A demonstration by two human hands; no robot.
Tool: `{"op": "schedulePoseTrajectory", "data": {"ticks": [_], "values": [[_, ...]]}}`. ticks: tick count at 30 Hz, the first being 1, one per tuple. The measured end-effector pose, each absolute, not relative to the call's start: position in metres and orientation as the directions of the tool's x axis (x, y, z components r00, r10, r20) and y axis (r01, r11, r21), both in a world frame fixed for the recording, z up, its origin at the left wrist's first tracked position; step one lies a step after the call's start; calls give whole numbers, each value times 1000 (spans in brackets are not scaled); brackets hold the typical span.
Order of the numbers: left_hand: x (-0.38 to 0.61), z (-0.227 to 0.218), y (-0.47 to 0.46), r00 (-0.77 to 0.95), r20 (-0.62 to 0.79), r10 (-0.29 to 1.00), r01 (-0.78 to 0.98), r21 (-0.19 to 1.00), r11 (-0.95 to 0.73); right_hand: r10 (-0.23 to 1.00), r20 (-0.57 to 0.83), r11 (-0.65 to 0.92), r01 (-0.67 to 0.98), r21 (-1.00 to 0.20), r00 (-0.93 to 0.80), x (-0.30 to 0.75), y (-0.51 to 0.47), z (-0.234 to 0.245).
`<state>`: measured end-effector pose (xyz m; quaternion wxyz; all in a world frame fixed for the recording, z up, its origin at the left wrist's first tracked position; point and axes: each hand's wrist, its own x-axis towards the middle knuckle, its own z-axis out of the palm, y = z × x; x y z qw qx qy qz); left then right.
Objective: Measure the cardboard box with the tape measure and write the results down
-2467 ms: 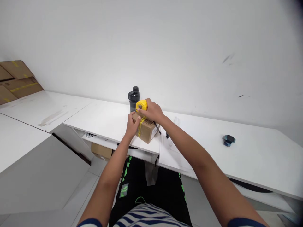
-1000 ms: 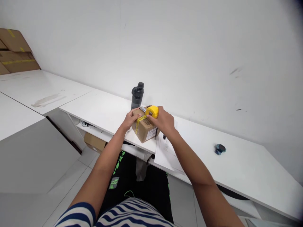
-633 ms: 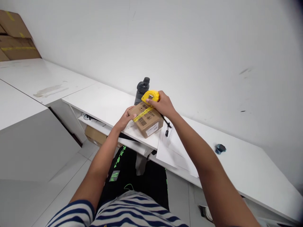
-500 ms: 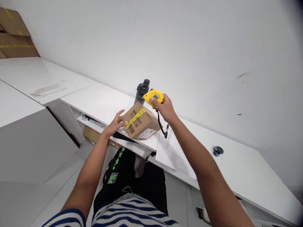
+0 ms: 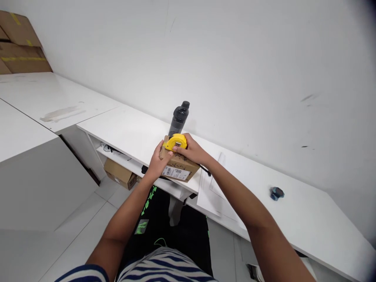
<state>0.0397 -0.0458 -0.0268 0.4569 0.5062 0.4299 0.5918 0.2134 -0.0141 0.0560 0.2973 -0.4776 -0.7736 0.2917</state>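
A small brown cardboard box (image 5: 188, 167) stands on the white desk in front of me, a white printed label on its near face and handwriting on its top. My left hand (image 5: 158, 161) grips the box's left side, its thumb lying over the top near the tape measure's front end. Closed around a yellow tape measure (image 5: 178, 141), my right hand (image 5: 194, 150) rests it low over the back of the box's top. The tape measure's black wrist strap (image 5: 205, 170) trails to the right. Whether any blade is drawn out I cannot tell.
Behind the box a dark bottle (image 5: 179, 117) stands near the wall. White paper sheets (image 5: 211, 196) lie to the right, with a dark wristwatch (image 5: 276, 193) farther along the desk. Another cardboard box (image 5: 117, 172) sits below, and larger cartons (image 5: 22, 55) are stacked at far left.
The tape measure has come down from above onto the box with my right hand. The box has been turned, so its label faces me more. My left hand has shifted right, nearer the tape measure.
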Motion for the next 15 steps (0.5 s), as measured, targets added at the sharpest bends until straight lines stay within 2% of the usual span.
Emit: {"op": "schedulePoseTrajectory", "data": {"ticks": [7, 11, 15], "values": [[45, -34, -35, -18, 217, 976, -241, 946, -215, 822, 220, 533, 576, -619, -525, 208, 2, 67], [45, -34, -38, -4, 243, 970, -207, 949, -239, 801, 230, 582, 627, -518, -553, 198, 3, 76], [48, -31, -40, -110, 283, 953, -87, 952, -293, 822, 115, 531, 680, -506, -557, 202, 0, 90]]}}
